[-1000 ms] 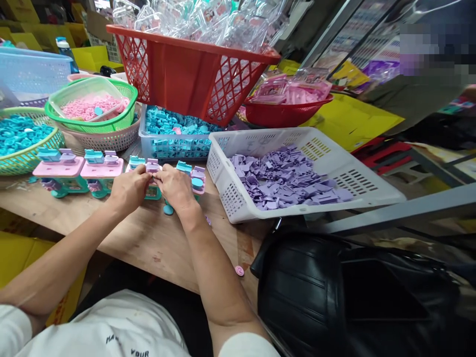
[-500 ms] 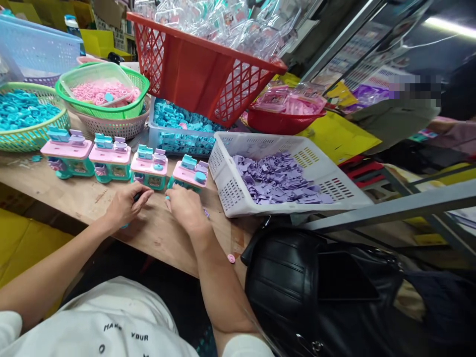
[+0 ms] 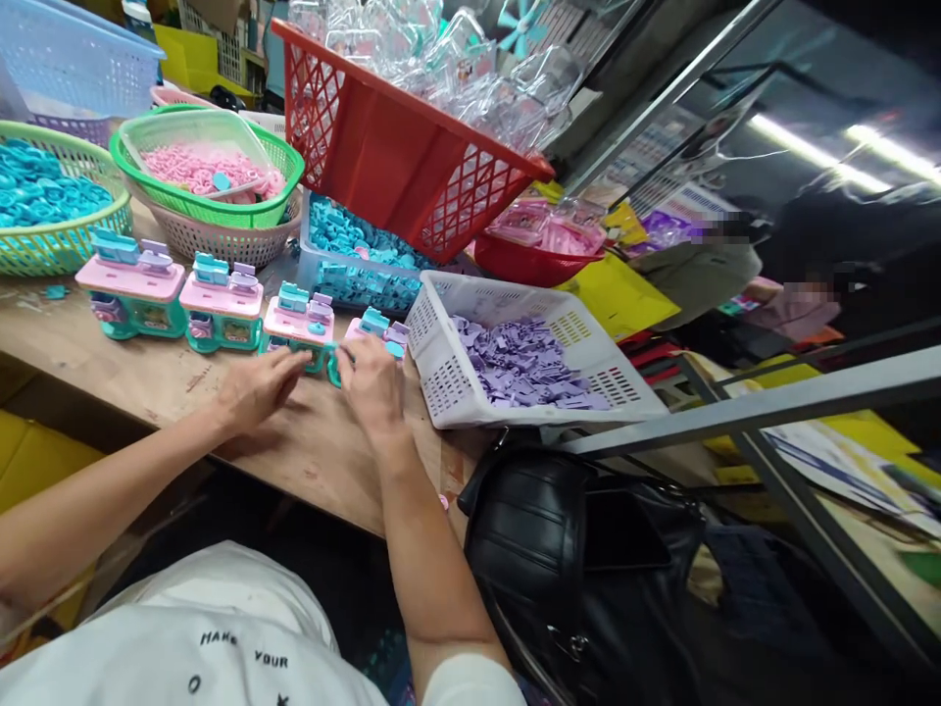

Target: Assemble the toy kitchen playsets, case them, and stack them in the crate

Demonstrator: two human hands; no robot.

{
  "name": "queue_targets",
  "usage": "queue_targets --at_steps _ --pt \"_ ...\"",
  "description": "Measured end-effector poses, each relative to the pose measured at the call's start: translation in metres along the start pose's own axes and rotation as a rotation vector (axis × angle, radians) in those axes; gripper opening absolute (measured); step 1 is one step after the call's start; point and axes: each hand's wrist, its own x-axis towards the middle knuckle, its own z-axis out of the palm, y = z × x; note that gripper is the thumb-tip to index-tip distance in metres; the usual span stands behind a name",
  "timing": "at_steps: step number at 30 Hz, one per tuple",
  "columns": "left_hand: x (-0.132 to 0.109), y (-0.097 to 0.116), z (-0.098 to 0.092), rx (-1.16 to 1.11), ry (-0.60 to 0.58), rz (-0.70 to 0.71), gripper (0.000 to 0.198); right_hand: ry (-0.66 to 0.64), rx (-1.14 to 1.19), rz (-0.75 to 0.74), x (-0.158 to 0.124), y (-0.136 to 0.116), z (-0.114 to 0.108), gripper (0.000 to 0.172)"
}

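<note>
Four pink-topped teal plastic toy stands (image 3: 222,302) sit in a row: two beyond the left hand (image 3: 259,392), third near its fingertips, fourth partly behind the right hand (image 3: 372,384). Left's flattish, right's curled; can't tell if either holds anything. One white plastic basket (image 3: 450,380) right of both.

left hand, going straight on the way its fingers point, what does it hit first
The left hand would probably meet the third toy from the left, at its green base; fingertips overlap it in view, so any gap is unclear.
</note>
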Motion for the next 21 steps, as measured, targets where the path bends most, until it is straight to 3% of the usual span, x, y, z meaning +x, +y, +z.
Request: queue_targets --at_steps 2,6,9,21 --pt "0.014 0.002 -0.009 0.085 -0.014 -0.153 0.044 0.094 0.043 -0.002 0.018 -0.001 -0.002 0.033" --pt "0.036 0.009 -0.022 0.181 -0.231 -0.312 0.040 0.071 -0.006 -0.024 0.043 -0.007 0.007 0.031" --pt "0.041 0.013 -0.026 0.174 -0.302 -0.320 0.039 0.056 -0.045 -0.046 0.045 -0.007 0.015 0.032" --pt "0.042 0.017 -0.028 0.157 -0.358 -0.312 0.042 0.143 -0.102 -0.158 0.044 -0.003 0.027 0.025"
